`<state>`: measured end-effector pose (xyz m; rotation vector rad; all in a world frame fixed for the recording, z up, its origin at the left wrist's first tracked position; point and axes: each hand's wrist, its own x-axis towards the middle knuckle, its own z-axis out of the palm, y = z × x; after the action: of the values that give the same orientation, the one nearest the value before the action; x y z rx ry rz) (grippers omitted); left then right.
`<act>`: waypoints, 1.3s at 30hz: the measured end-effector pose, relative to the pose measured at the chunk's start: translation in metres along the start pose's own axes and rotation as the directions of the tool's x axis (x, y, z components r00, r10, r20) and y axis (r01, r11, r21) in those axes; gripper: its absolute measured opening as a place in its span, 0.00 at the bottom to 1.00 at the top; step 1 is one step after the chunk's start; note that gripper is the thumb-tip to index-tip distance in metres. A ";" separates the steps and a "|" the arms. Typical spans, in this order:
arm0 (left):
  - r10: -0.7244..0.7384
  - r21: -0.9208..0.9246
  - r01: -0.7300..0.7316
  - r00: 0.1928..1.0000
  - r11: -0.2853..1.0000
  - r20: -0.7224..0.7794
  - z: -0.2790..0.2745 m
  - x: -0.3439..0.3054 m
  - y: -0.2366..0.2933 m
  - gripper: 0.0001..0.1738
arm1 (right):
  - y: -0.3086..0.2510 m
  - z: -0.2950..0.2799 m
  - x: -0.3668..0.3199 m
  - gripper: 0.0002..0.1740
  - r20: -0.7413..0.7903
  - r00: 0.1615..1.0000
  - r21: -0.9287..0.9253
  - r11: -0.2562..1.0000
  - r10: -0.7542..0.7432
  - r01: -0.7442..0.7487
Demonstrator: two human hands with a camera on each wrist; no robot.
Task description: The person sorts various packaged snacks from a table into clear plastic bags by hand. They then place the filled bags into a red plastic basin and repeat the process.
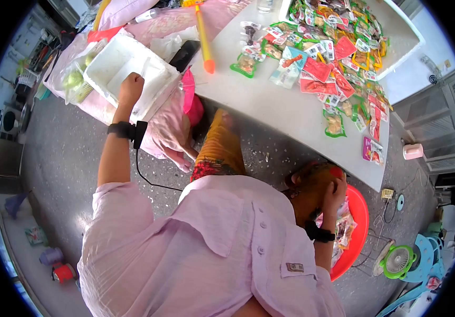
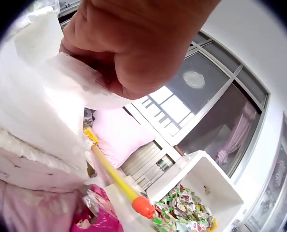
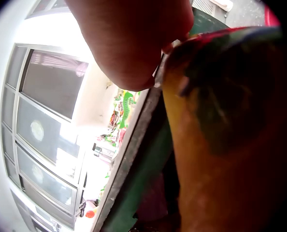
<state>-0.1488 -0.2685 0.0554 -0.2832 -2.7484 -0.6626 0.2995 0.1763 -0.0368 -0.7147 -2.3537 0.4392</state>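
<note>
Pinching plastic film (image 2: 76,75) between curled fingers of left hand (image 1: 131,87), directly over foam box (image 1: 160,98). Resting right hand (image 1: 335,193) loosely on knee (image 1: 314,187), well apart from left, gripping nothing visible. Probably working best by drawing film up slowly, clear of box rim; likely risking tears by jerking. Possibly gaining control by steadying box with right hand.

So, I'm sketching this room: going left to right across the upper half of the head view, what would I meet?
White foam box → orange-tipped yellow stick → snack packets → pink cup.
</note>
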 end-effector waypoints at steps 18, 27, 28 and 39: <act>0.543 -0.784 -0.037 0.742 0.619 0.394 0.119 -0.126 0.249 0.07 | -0.150 0.071 0.103 0.15 0.627 0.763 0.699 0.319 0.159 -0.640; 0.482 -0.721 0.208 0.620 0.661 0.620 0.138 -0.137 0.265 0.07 | -0.144 0.104 0.114 0.13 0.747 0.643 0.617 0.183 0.169 -0.765; 0.479 -0.721 0.210 0.622 0.660 0.620 0.139 -0.138 0.264 0.06 | -0.144 0.104 0.113 0.13 0.751 0.636 0.613 0.170 0.179 -0.772; 0.336 -0.857 0.375 0.804 0.353 0.490 0.134 -0.131 0.264 0.03 | -0.132 0.100 0.115 0.09 0.726 0.641 0.645 0.075 0.250 -0.760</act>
<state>0.0097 0.0101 0.0068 -0.8249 -2.4155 -2.5876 0.1086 0.1268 0.0051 -0.8586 -1.4637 2.3552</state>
